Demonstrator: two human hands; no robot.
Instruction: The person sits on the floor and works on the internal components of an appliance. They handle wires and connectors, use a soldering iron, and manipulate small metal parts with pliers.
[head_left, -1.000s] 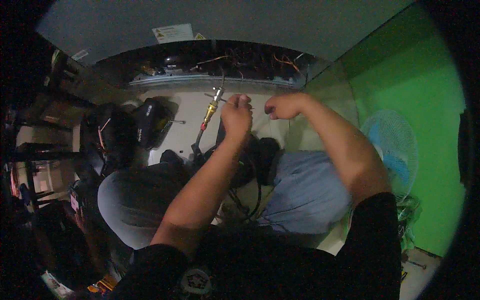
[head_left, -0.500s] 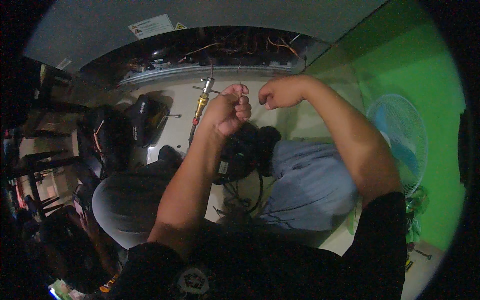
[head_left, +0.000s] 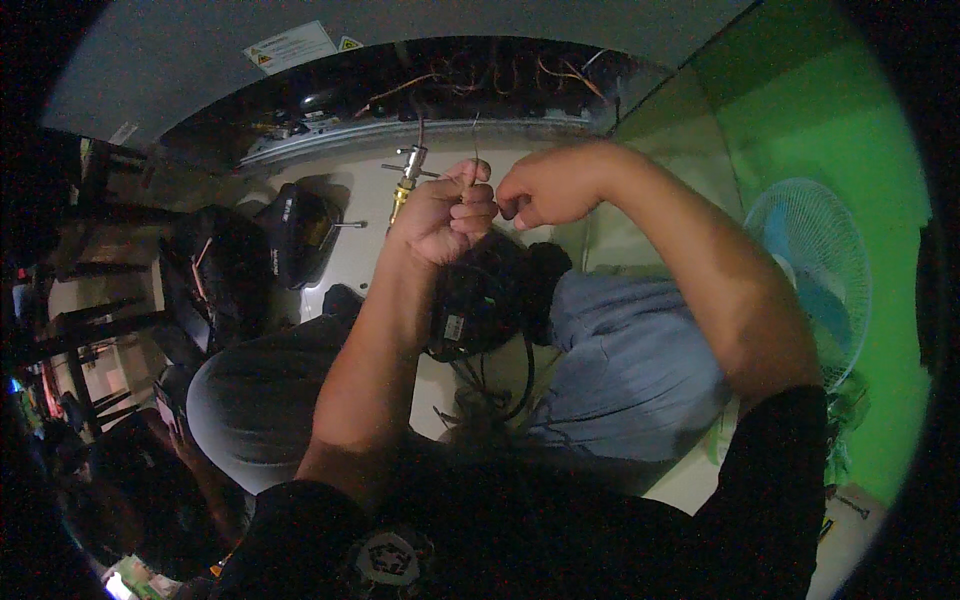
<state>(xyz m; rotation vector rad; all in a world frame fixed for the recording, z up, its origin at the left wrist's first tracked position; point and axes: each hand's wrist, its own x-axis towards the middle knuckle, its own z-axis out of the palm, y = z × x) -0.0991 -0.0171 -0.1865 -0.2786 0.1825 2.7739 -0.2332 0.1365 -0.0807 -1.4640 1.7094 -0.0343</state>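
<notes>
My left hand (head_left: pixel 452 208), palm turned up, is curled shut on a thin wire (head_left: pixel 474 145) that rises between its fingers. Close at its right, my right hand (head_left: pixel 540 195) has its fingers curled down; what they hold, if anything, is hidden. A silver and brass valve fitting (head_left: pixel 410 170) on a hose stands just behind my left hand, partly covered by it. Beyond both hands is the low recess (head_left: pixel 330 100) of a grey cabinet (head_left: pixel 520 20), with copper pipes, wires and a metal rail along its bottom. A black rounded device (head_left: pixel 470 310) with hoses lies between my legs.
Black cases (head_left: pixel 295 235) lie on the pale tiled floor (head_left: pixel 355 260) at left, beside dark shelving (head_left: pixel 105 315). A white fan (head_left: pixel 808 250) with blue blades stands by the green wall (head_left: pixel 875 420) at right. My bent legs (head_left: pixel 635 370) flank the device.
My left hand moved left and up and turned palm up, its fingers closing round the wire. My right hand moved up and left, closer to it. The view shifted slightly.
</notes>
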